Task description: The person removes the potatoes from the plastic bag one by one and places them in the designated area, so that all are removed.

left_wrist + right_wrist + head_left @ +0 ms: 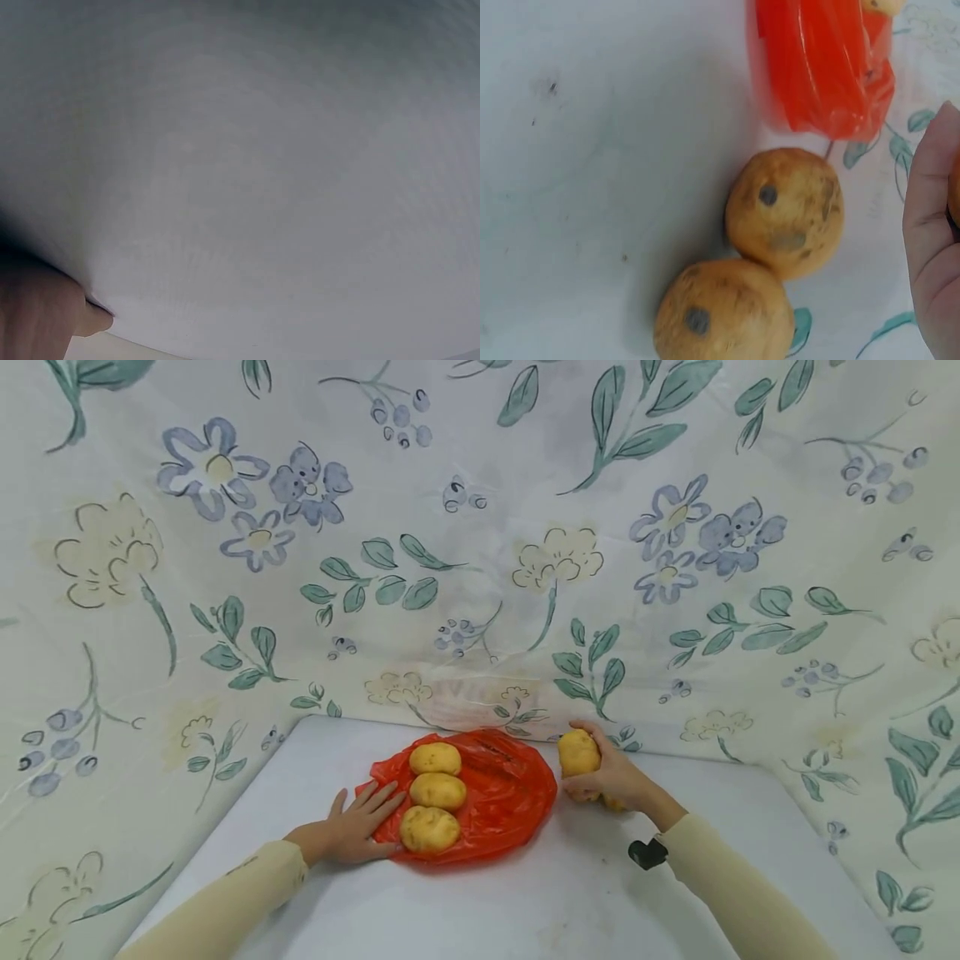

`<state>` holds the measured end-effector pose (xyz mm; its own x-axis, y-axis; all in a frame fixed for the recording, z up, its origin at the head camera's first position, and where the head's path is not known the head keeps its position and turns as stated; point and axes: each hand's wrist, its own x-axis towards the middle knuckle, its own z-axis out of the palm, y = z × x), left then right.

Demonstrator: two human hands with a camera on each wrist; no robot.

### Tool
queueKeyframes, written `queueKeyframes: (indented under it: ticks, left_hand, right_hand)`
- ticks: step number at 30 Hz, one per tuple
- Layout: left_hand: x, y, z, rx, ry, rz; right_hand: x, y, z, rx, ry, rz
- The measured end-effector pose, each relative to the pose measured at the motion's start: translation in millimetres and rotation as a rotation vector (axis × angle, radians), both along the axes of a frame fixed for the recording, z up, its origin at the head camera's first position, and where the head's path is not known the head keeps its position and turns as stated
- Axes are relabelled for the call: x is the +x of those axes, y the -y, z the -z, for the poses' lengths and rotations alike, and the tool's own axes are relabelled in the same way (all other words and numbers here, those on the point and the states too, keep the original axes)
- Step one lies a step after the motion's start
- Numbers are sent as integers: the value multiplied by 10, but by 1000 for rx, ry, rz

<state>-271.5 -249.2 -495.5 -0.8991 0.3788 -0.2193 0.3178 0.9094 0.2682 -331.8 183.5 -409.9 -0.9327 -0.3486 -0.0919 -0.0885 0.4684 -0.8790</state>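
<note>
Three potatoes [438,792] lie in a column on the left part of a red plastic bag [506,793]. Fingers spread, the left hand [352,831] rests flat on the bag's left edge beside them. At the bag's right side, the right hand [617,777] grips a potato [578,752]. More potato surface shows below that hand, partly hidden by it. In the right wrist view, two potatoes [784,212] [724,311] touch each other near the red bag [821,67], and part of the right hand [934,240] shows at the right edge, curled round a potato.
The white table [525,910] carries a few small dark specks. A floral cloth [480,568] hangs behind and at both sides. A dark object [647,853] is at the right wrist. The left wrist view shows mostly a pale surface [262,202].
</note>
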Motion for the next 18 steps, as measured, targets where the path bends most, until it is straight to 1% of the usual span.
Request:
queueKeyframes:
  ticks: [3,5,7,10,13,18]
  left_hand:
    - [-16,22,58,0,-17,-10]
    - [-26,28,41,-2,-20,-9]
    - [-15,20,0,-2,-16,-8]
    - [25,-9,-75,3,-9,-3]
    - [68,-36,-121,-5,-3,-11]
    - [67,-35,-124,-37,-11,-18]
  right_hand:
    - [-3,-61,-1,40,-31,16]
    - [-13,-104,-1,39,-41,22]
    - [-26,-154,-1,41,-56,30]
    - [-32,-225,-14,39,-56,48]
    - [-33,-281,-33,42,-57,58]
    - [-31,-370,-52,35,-72,73]
